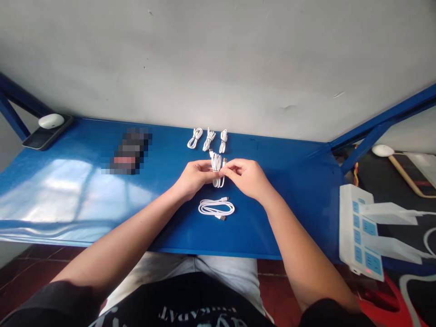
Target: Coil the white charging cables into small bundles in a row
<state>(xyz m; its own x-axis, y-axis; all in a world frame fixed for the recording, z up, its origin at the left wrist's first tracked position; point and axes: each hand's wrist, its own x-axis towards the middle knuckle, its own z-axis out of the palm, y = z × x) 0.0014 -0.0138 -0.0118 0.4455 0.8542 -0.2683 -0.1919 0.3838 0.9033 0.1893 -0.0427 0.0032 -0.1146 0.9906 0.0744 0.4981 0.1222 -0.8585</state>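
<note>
My left hand is closed around the middle of a coiled white USB cable, held just over the blue table. A thin dark tie crosses the coil at its waist. At the coil's right side, my right hand has thumb and fingertips pinched together at the tie, its end hidden by them. Both plugs of the cable stick up at the top. Nearer to me, a loosely looped white cable lies flat on the table, touched by neither hand.
Beyond my hands, three bundled white cables lie in a row on the blue table. A blurred-out dark object is to the left. A white mouse-shaped object rests on a phone at far left. A power strip stands right.
</note>
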